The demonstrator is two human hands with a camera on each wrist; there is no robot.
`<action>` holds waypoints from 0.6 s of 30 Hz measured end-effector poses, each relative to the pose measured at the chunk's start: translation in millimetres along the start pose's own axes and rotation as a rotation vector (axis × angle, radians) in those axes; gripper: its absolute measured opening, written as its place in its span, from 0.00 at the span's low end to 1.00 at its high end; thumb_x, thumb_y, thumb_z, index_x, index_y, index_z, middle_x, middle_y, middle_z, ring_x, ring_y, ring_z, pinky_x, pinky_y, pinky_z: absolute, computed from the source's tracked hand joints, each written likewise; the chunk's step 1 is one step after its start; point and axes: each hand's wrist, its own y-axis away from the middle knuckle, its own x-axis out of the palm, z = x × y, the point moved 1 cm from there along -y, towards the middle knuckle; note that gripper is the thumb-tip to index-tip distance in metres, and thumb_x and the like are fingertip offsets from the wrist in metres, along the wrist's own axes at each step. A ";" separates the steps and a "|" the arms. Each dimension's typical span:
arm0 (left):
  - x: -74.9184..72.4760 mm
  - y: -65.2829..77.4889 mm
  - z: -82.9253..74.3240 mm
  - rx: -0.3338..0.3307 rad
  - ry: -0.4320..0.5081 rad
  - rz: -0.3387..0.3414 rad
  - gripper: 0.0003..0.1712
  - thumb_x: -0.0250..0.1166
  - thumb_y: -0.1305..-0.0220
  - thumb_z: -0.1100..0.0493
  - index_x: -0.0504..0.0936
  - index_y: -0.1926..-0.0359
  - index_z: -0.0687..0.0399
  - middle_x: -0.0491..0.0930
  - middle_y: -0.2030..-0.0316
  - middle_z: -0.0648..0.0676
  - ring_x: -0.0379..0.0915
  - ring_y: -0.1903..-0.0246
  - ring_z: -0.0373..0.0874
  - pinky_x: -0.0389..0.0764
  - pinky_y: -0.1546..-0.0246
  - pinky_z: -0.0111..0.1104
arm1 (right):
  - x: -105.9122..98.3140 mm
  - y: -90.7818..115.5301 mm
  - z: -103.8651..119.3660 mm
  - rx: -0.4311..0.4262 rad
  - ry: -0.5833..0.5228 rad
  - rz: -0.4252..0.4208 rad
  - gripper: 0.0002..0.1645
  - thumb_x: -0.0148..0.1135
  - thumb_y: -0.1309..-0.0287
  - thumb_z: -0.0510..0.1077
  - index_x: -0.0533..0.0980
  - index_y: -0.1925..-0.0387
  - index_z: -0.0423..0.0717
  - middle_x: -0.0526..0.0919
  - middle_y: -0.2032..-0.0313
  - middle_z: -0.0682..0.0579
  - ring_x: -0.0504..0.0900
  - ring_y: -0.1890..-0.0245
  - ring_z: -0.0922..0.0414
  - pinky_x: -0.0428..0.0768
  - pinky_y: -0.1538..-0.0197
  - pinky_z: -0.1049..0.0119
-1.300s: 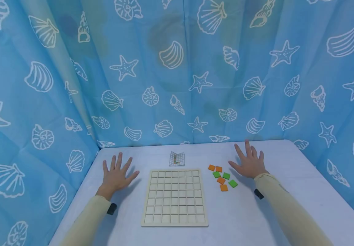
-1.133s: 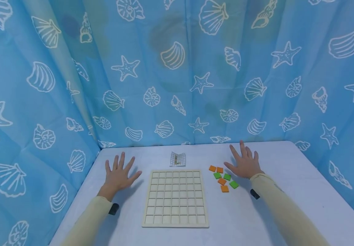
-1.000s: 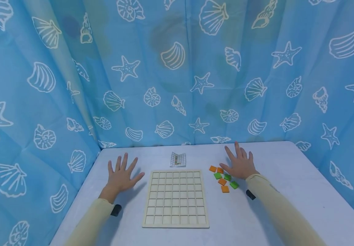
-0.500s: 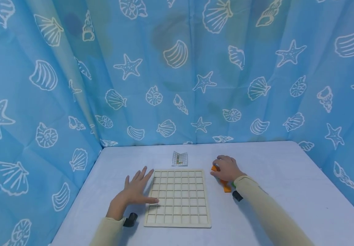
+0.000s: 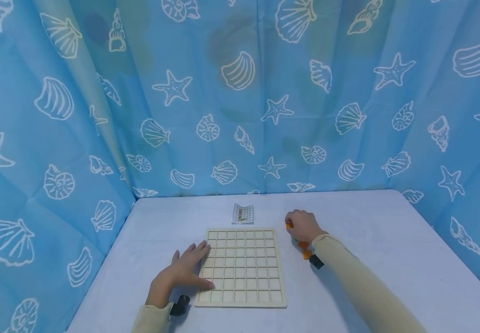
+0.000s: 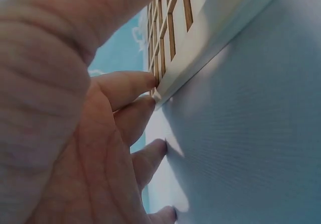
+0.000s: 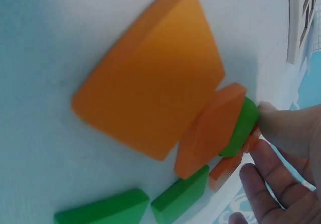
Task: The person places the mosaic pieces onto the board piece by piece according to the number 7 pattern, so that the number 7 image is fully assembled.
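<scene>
A pale square board (image 5: 241, 273) divided into a raised grid lies on the table. My left hand (image 5: 183, 272) rests on its left edge with thumb and fingers spread; in the left wrist view, fingertips touch the board's rim (image 6: 200, 45) and the cloth. To the board's right, my right hand (image 5: 305, 226) pinches an orange tile (image 5: 288, 225) at the far end of a small cluster, between thumb and fingertips. Below that hand lie more orange tiles (image 7: 155, 78) and green tiles (image 7: 180, 194). The hand hides part of the cluster in the head view.
A small creased card (image 5: 243, 214) printed with grids lies behind the board. White cloth covers the table (image 5: 369, 222). A blue curtain (image 5: 206, 152) with white shells and starfish hangs along the back and sides.
My left hand has moved right and down onto the board's left edge. My right hand has come left and down over the tiles, its spread fingers closing on an orange one.
</scene>
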 end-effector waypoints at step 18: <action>-1.6 3.1 -1.2 -0.013 -0.011 -0.030 0.65 0.79 0.61 0.33 0.60 0.25 0.50 0.55 0.23 0.55 0.45 0.24 0.62 0.38 0.29 0.69 | -16.0 -16.8 64.5 -0.152 -0.108 -0.019 0.06 0.62 0.38 0.34 0.81 0.59 0.39 0.82 0.66 0.49 0.78 0.66 0.56 0.82 0.58 0.58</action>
